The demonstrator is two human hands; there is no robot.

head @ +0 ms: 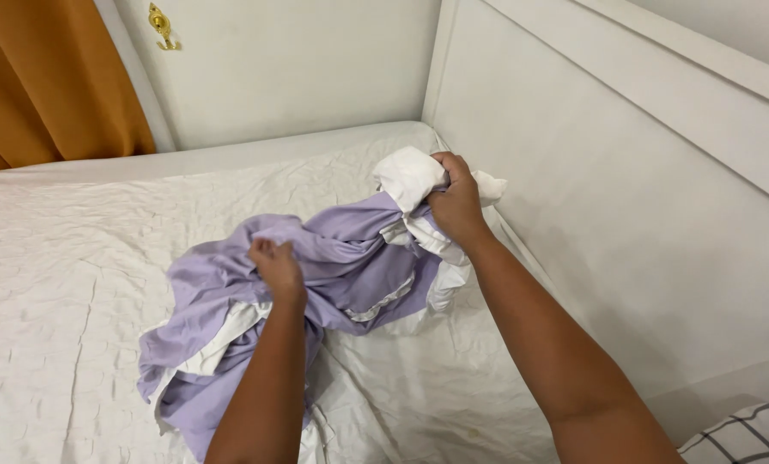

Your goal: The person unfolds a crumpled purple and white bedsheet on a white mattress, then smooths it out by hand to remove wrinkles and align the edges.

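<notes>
An orange curtain (45,82) hung past the mattress's (58,283) far-left corner; a checked cloth (745,438) lay at the near-right edge. Near the far-right corner, the crumpled lilac-and-white bedcover (350,258) lay bunched, with the left hand (277,268) and the right hand (457,204) both clenched on its folds.

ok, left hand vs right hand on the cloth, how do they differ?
The left hand grips the lilac cloth low and nearer the camera; the right hand grips higher, by the corner of the wall. The left holds lilac fabric only; the right bunches the white part. Both are closed fists on the same cloth.
</notes>
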